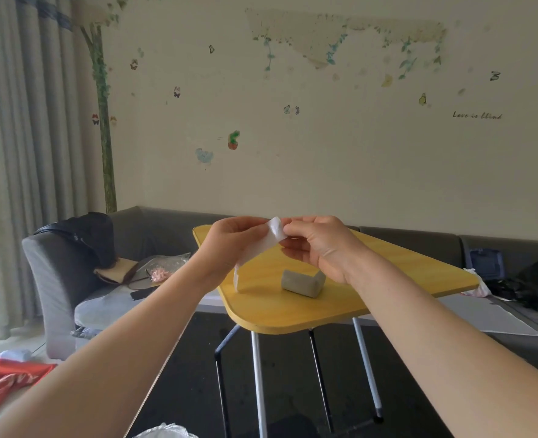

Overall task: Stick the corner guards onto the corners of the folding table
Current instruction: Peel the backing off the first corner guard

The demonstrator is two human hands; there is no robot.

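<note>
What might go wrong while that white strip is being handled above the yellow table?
The long white adhesive strip, pinched between left hand and right hand, hangs loose and might fold onto itself. Its lower end might catch the yellow folding table before reaching the grey foam corner guard.

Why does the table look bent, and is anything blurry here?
Head view: the wide-angle lens stretches and tilts the yellow table and swells the forearms at the bottom edge; soft daylight comes through the curtains on the left, with no harsh glare; the white strip between the left hand and right hand looks slightly soft.
</note>
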